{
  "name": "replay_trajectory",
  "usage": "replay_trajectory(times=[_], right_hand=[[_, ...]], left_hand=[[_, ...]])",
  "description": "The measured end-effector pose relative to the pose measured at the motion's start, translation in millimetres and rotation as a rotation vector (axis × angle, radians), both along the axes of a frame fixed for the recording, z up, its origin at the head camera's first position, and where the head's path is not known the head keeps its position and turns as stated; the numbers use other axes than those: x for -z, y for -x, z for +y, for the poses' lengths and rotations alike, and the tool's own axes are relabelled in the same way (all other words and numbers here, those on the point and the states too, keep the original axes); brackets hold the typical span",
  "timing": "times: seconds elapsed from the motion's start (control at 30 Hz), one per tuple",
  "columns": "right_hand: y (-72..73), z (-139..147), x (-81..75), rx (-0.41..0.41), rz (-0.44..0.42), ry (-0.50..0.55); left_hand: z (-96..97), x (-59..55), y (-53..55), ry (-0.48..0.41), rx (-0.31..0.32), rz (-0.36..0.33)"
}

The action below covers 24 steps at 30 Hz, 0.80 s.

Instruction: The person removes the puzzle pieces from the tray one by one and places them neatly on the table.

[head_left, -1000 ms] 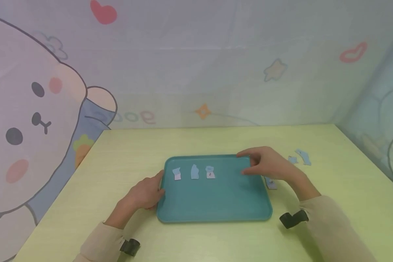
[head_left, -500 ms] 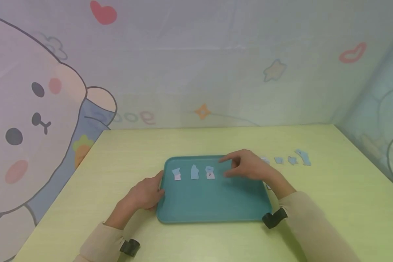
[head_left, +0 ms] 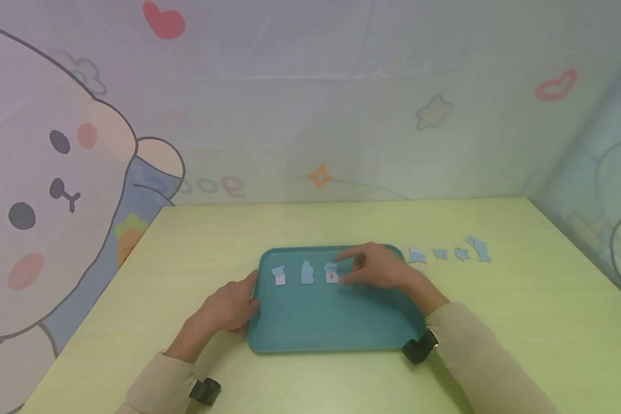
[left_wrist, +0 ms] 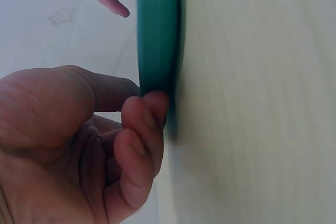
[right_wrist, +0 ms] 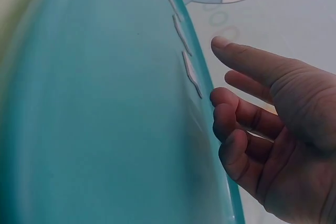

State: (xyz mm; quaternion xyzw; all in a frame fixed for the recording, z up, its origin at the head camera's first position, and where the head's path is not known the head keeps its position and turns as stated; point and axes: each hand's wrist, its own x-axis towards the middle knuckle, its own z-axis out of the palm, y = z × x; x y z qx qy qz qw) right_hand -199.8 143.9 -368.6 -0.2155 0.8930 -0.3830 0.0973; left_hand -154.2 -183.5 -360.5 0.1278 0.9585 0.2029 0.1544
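Observation:
A teal tray lies on the table. My left hand grips its left edge, the thumb over the rim and fingertips curled against the outer side, as the left wrist view shows. Inside, along the far side, three small flat pieces sit in a row: a blue-and-white left piece, a blue middle piece and a third piece with a dark mark. Over the tray hovers my right hand, thumb and index apart on either side of the third piece's right edge. Nothing shows between those fingers in the right wrist view.
On the table right of the tray lie several loose pieces: a blue-white piece, two small blue ones and a long curved piece. My right wrist partly hides another spot there. A printed cloth backdrop rises behind the table.
My right hand has moved left from the tray's right edge to the third piece, fingers still apart. Loose pieces on the right have come into view. The left hand has stayed put.

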Motion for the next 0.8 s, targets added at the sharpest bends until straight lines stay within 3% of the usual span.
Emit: replay_trajectory(times=[0.23,0.6,0.8], right_hand=[[3.2,-3.5,5.3,0.023,0.005,-0.025],[4.7,-11.1,10.9,0.087,-0.1,-0.041],[6.2,-14.5,13.7,0.118,-0.103,-0.053]], left_hand=[[0.9,0.7,0.4,0.003,-0.005,-0.002],[1.2,0.2,0.2,0.013,-0.01,-0.003],[1.2,-0.6,0.4,0.011,-0.014,0.001]])
